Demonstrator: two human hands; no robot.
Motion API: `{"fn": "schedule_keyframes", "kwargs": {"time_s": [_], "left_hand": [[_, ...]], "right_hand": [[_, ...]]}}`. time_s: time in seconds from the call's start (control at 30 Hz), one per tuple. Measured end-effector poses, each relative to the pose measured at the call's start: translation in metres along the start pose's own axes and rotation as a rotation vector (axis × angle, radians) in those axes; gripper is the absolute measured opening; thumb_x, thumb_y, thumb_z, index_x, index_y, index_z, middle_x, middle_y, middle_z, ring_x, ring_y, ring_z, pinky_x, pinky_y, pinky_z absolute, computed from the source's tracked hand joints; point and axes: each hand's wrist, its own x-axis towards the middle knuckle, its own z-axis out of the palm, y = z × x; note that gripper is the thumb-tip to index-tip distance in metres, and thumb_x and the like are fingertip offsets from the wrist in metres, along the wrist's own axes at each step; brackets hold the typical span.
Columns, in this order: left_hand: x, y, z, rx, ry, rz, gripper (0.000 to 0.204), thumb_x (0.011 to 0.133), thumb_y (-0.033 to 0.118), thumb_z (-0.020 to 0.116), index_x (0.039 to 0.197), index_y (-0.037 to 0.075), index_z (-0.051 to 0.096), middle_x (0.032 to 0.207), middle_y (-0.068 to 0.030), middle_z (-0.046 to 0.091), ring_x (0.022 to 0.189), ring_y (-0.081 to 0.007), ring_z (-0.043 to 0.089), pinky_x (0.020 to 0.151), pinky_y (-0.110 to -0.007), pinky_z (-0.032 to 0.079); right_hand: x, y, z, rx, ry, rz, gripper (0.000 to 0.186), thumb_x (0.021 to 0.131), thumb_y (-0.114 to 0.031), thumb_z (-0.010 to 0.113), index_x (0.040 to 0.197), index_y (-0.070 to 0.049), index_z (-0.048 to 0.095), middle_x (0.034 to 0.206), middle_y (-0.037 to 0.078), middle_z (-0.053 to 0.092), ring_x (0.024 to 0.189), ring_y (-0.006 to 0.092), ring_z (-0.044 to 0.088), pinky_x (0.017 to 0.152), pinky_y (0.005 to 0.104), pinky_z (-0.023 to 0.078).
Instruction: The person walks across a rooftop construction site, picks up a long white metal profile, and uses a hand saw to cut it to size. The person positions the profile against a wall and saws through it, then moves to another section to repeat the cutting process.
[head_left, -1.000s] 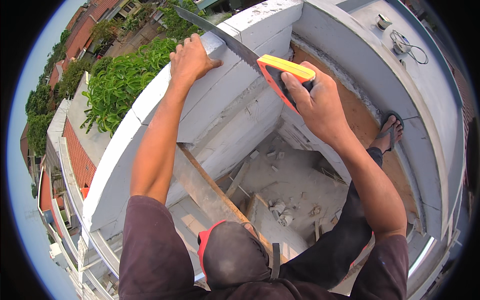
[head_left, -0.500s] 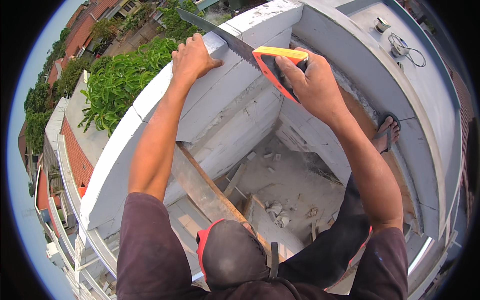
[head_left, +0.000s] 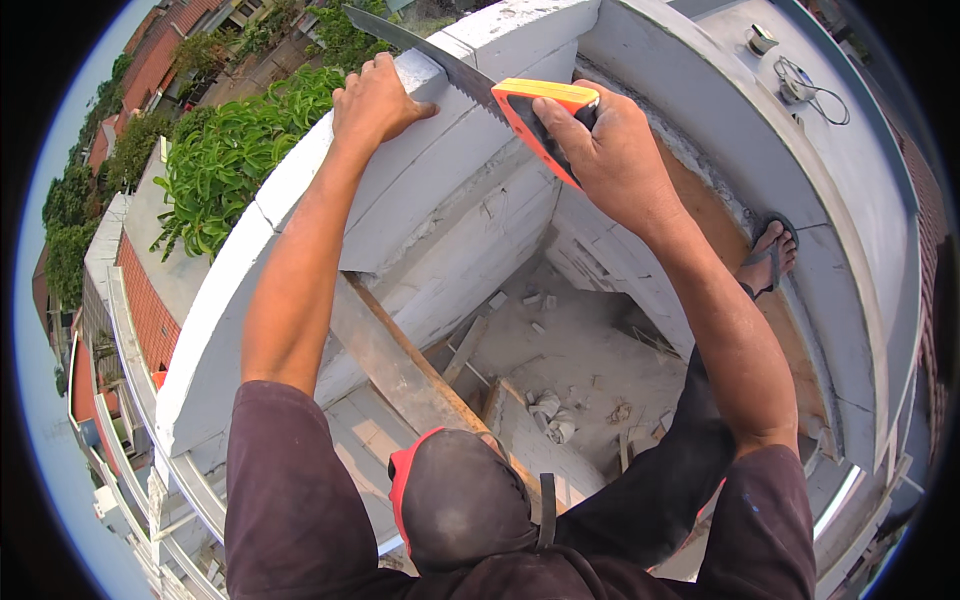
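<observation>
Across the upper middle of the frame runs the top of a white block wall [head_left: 300,190], curving with the lens from the lower left edge up to the top centre, with a second pale wall [head_left: 720,90] bending away down the right side. Between them, in the centre, lies a sunken grey concrete floor [head_left: 590,350] strewn with small rubble chunks [head_left: 548,412], and a long brown wooden plank [head_left: 400,365] leans diagonally across it toward the lower middle. Beyond the wall, at upper left, are green leafy plants [head_left: 240,150] and red tiled roofs [head_left: 145,65] far below (the wall stands high above them). At upper right a coiled wire [head_left: 815,85] rests on the pale ledge, and a foot in a dark sandal [head_left: 768,255] stands at the right.

At top centre the left hand [head_left: 375,100] lies flat over the wall's top edge, fingers spread and curled over the far side, holding nothing else. Just right of it the right hand [head_left: 610,150] is wrapped tightly round the orange handle of a hand saw with a grey toothed blade [head_left: 500,85], whose blade slants up and left across the top of the wall beside the left hand.

The blade's tip is cut off near the top edge of the frame, and whether its teeth sit in a cut cannot be made out. A dark cap with a red brim [head_left: 460,500] hides the lower middle.
</observation>
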Motion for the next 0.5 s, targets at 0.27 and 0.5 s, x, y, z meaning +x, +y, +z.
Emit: {"fn": "schedule_keyframes", "kwargs": {"time_s": [0.27, 0.5], "left_hand": [[-0.007, 0.009, -0.006, 0.054, -0.017, 0.019, 0.087, 0.071, 0.052, 0.089, 0.13, -0.003, 0.057, 0.13, -0.0212, 0.066, 0.122, -0.04, 0.061, 0.1, -0.051, 0.049], [-0.01, -0.01, 0.0, -0.056, 0.051, 0.0, 0.091, 0.068, 0.053, 0.091, 0.13, -0.004, 0.056, 0.128, -0.0214, 0.066, 0.121, -0.0397, 0.061, 0.101, -0.051, 0.048]], "right_hand": [[-0.161, 0.041, -0.083, -0.019, -0.018, 0.038, 0.022, 0.105, -0.019, 0.055, 0.1, 0.0, 0.064, 0.073, 0.0, 0.056, 0.061, 0.0037, 0.047, 0.056, 0.0231, 0.038], [0.007, -0.01, -0.024, -0.114, -0.075, 0.139, 0.043, 0.105, -0.031, 0.058, 0.107, 0.011, 0.064, 0.074, 0.013, 0.063, 0.067, 0.0162, 0.054, 0.07, 0.0354, 0.05]]}}
